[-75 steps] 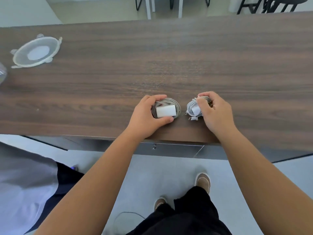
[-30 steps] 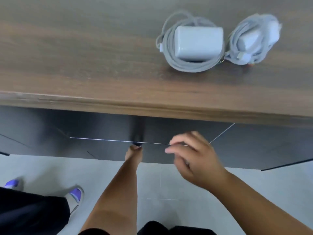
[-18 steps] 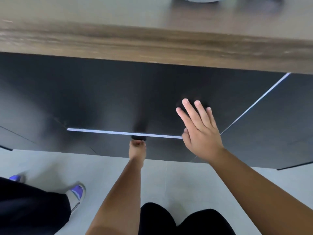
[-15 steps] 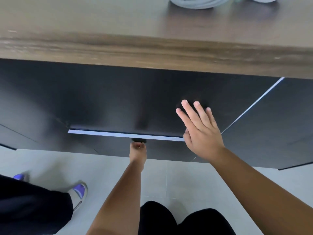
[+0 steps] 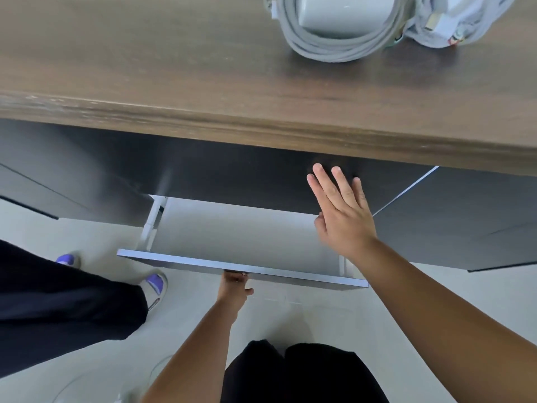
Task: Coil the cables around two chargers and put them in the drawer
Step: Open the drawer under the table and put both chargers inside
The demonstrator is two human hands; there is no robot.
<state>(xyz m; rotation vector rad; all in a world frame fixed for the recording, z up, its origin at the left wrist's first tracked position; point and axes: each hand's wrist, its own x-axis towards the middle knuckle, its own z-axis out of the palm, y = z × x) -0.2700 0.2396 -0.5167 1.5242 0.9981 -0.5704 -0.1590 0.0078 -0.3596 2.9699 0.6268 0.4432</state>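
Two bare hands work at the front of the desk. The left hand [image 5: 234,286] reaches under the near lip of the pulled-out drawer with dark front and pale grey inside [image 5: 241,267]; its fingers curl up behind the front panel and grip it there, though the handle itself is hidden. The right hand [image 5: 343,216] is spread flat, fingers straight and slightly apart, holding nothing, its fingertips against the dark panel just above the drawer's far right corner.

The drawer stands open towards the person, its smooth grey floor showing, with a white runner along the left side.

Above it runs the brown wood-grain desk top [image 5: 174,82]. Near its far right edge lies the white square charger ringed by thick grey coiled cable [image 5: 340,27], the loops lying flat and neat around the block. Just beside it to the right sits the smaller white charger wrapped in thin pale cable [image 5: 453,21], a looser bundle, partly cut off by the frame. Both chargers are on the desk, well apart from the drawer.

At the left stands another person's dark trouser leg [image 5: 66,309] with purple-and-white shoes [image 5: 155,283].
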